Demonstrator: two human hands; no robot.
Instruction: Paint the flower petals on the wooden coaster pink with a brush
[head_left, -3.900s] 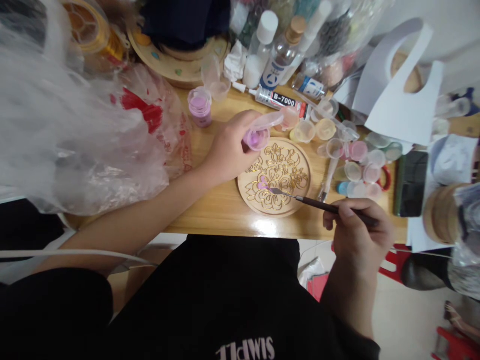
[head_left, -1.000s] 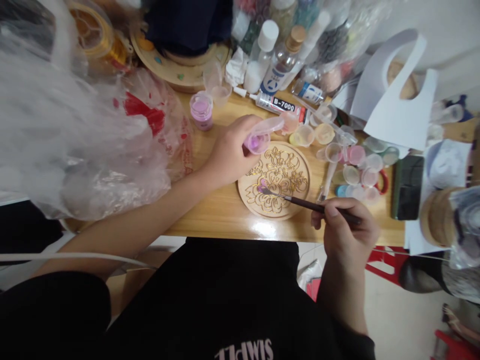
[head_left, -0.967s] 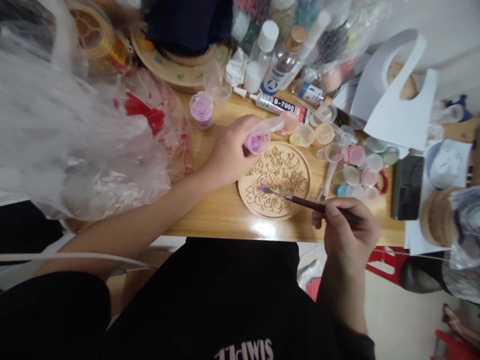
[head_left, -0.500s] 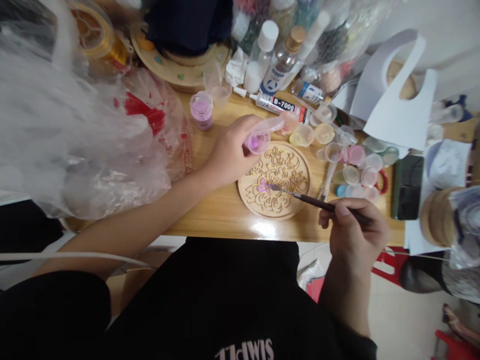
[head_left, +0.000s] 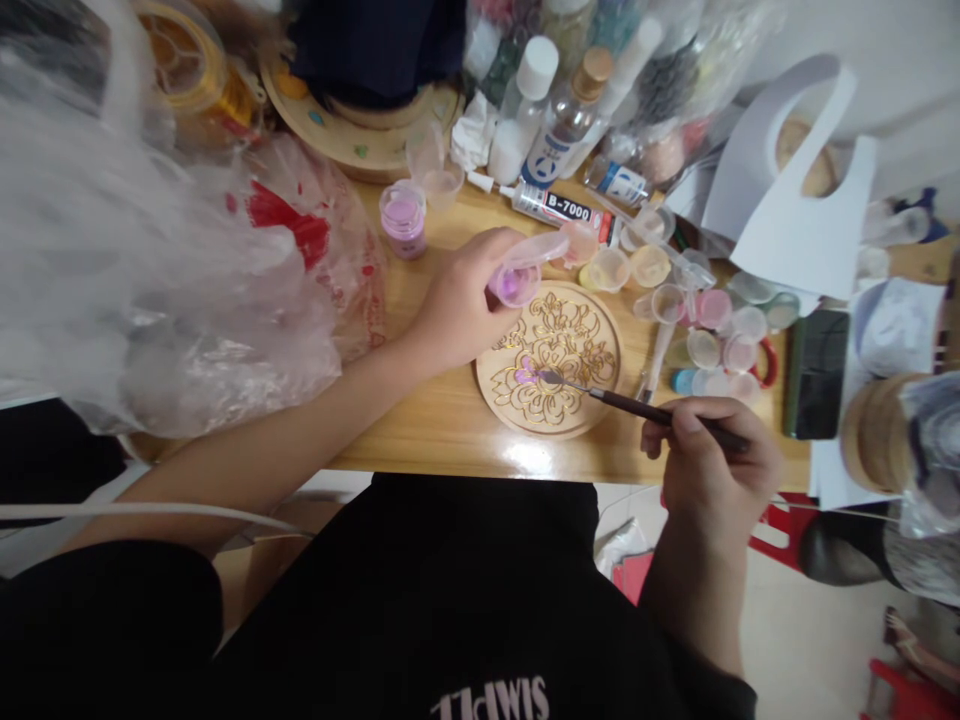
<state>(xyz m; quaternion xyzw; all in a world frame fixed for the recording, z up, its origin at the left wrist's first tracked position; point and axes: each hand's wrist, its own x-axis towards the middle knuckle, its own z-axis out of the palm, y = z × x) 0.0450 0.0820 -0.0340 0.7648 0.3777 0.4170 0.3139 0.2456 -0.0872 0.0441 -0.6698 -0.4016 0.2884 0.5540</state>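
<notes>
My left hand (head_left: 469,300) is closed around a small clear cup (head_left: 517,285) with purple stuff inside and its lid flipped up. Below and to the right of it lies a round wooden board (head_left: 551,420) bearing a gold-outlined flower pattern. A few petals left of the middle are filled with purple (head_left: 527,370). In my right hand (head_left: 709,450) is a palette knife (head_left: 637,407) with a dark handle, gripped between thumb and fingers. Its small metal blade is over the board, beside the purple petals; whether it touches the surface I cannot tell.
An uncapped-looking purple jar (head_left: 403,220) stands behind my left hand. A B-7000 glue tube (head_left: 562,208) and bottles (head_left: 559,140) line the back. Several small lidded cups (head_left: 712,310) cluster on the right, near a phone (head_left: 817,375). Plastic bags (head_left: 300,290) cover the left side.
The palette knife's blade has shifted very slightly to the right, along with my right hand. My left hand and its cup have hardly moved.
</notes>
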